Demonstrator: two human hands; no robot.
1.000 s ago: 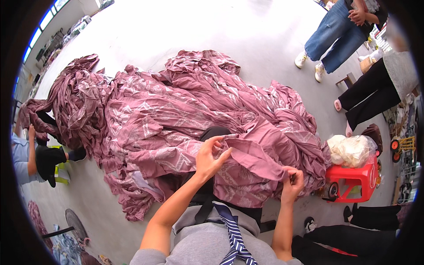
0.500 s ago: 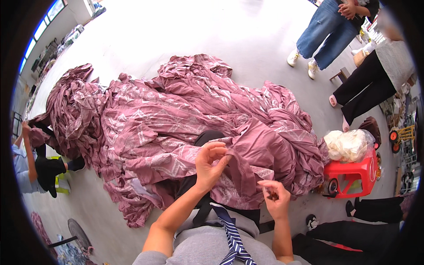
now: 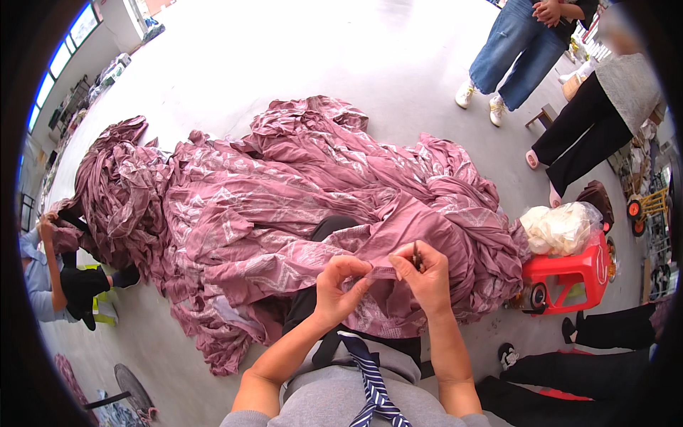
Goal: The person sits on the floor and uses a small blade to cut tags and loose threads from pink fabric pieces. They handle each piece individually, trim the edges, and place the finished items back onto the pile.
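Observation:
A large heap of dusty-pink fabric (image 3: 284,185) with whitish printed patterns spreads before me and over my lap. My left hand (image 3: 341,288) is closed, pinching the fabric's edge between thumb and forefinger. Close beside it, my right hand (image 3: 427,274) also has its thumb and fingertips on that edge. A short length of edge runs between the two hands. Tucked in the right hand's fingers is a small dark pointed tool (image 3: 417,257), its tip sticking up; its exact kind is not clear.
At right, a red plastic stool (image 3: 565,281) carries a clear bag of cream-coloured material (image 3: 558,229). Another person (image 3: 46,270) handles the heap's far-left end. Two people stand at upper right; dark-trousered legs (image 3: 569,370) extend at lower right. A round-based stand (image 3: 133,388) is at lower left.
My right hand has moved left and up to the fabric edge beside my left hand, and its fingers have closed there. The left hand has lowered slightly, still pinching the edge.

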